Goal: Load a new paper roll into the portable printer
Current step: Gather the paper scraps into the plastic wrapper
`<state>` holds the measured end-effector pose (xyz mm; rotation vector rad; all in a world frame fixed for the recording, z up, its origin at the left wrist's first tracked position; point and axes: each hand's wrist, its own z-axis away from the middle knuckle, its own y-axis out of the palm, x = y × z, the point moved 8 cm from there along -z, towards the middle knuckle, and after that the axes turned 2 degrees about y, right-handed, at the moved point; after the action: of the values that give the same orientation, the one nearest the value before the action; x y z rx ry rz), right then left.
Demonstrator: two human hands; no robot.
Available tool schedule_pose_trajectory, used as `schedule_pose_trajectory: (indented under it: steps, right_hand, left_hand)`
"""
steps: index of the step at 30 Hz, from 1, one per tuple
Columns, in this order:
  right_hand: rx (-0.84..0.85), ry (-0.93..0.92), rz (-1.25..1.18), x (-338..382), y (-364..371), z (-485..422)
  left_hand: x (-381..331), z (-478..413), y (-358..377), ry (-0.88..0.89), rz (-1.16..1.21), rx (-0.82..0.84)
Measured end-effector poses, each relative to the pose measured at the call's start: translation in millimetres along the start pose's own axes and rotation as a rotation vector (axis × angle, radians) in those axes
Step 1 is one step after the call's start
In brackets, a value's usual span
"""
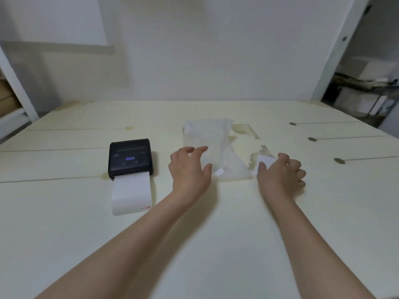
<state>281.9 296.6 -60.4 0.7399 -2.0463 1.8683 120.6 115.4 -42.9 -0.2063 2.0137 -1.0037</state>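
A black portable printer lies on the pale table at the left, lid shut, with a strip of white paper hanging out of its front slot toward me. In the middle lies a translucent white plastic bag. My left hand hovers over the bag's left edge with fingers spread, holding nothing. Just right of the bag's near corner, my right hand is curled around a small white paper roll; most of the roll is hidden by the fingers.
Yellowish stains and peeled patches mark the table behind the bag. Three dark round holes with grooves sit at the right. A wall stands behind the table, shelving at the far left, a doorway with clutter at the far right.
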Motion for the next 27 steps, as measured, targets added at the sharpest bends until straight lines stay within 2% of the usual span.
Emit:
schedule_pose_trajectory:
  steps: [3, 5, 9, 13, 16, 20, 22, 24, 27]
  right_hand:
    - [0.026, -0.02, 0.114, -4, 7, -4]
    - [0.068, -0.012, 0.062, -1, 10, -6]
    - [0.117, 0.053, -0.161, -3, 10, -11]
    - [0.191, 0.147, -0.586, -14, 9, -13]
    - [0.13, 0.013, -0.722, -9, -5, -8]
    - [0.258, -0.161, -1.015, 14, -13, 2]
    - [0.327, -0.334, -0.969, 30, -13, 15]
    - [0.369, -0.462, -0.825, 40, -4, 26]
    - [0.38, -0.477, -0.488, 39, 25, 27]
  left_hand:
    - [0, -8, 3, -0.031, -0.03, -0.036]
    - [5, -15, 6, -0.068, -0.038, -0.04]
    - [20, -31, 10, -0.19, -0.014, -0.011]
    - [30, -42, 15, -0.276, 0.059, 0.023]
    - [35, -47, 20, -0.317, 0.134, 0.054]
    - [37, -41, 19, -0.315, 0.182, 0.069]
    - [36, -36, 18, -0.295, 0.202, 0.067]
    - [34, -30, 17, -0.264, 0.22, 0.065]
    - [29, -21, 12, -0.221, 0.236, 0.067]
